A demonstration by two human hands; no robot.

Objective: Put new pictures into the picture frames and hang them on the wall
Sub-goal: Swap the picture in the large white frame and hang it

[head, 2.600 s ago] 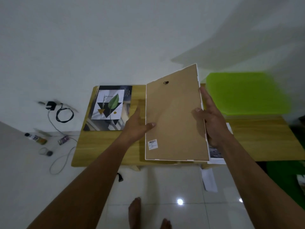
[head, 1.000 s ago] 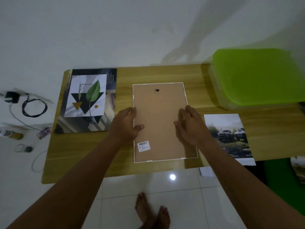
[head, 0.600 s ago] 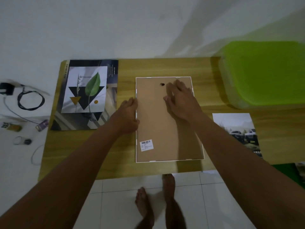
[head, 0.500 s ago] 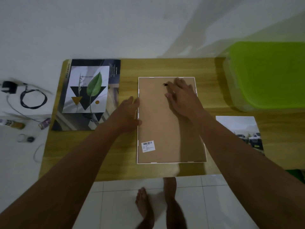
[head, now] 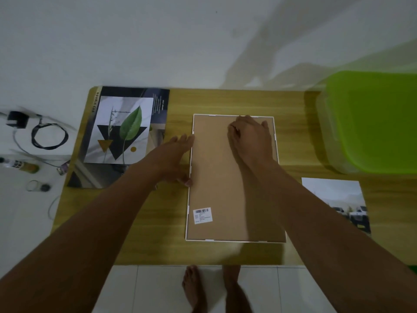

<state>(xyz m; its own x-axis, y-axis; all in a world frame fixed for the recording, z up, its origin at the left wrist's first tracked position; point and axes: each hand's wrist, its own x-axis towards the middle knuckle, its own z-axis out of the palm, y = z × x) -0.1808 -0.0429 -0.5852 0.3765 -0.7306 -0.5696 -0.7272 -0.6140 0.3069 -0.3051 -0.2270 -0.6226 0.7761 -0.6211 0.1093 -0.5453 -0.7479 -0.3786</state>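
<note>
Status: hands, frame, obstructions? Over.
Left hand flat at left edge of picture frame. Right hand curled over its top end, grip unclear. Frame face down on table. Leaf print, car photo lie clear.

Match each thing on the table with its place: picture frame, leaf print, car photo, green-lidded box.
Things: 1 picture frame; 2 leaf print; 3 car photo; 4 green-lidded box.
Places: A far right corner; B left end; C centre, backing up; D right side, near edge.
Pairs: 1-C, 2-B, 3-D, 4-A.
</note>
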